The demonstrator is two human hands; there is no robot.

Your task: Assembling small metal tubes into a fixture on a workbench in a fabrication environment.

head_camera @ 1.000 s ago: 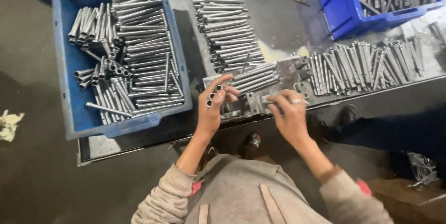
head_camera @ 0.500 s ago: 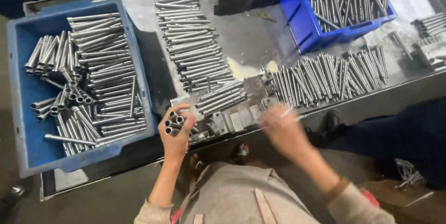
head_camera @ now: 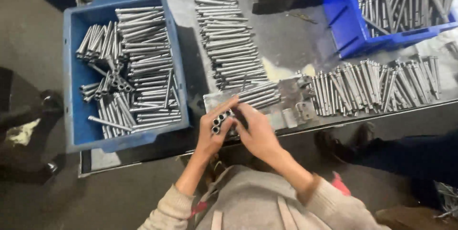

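Brimming blue crate point(head_camera: 76, 115) — metal tubes point(head_camera: 143, 58).

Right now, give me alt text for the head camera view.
Left hand grips a bundle of metal tubes, right hand touching it. Beside them, a blue bin and metal table hold more tubes.

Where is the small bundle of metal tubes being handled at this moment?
In the head view, the bundle of tubes sits low centre, gripped in the left hand with the right hand touching it, at the table's near edge, right of the blue bin.
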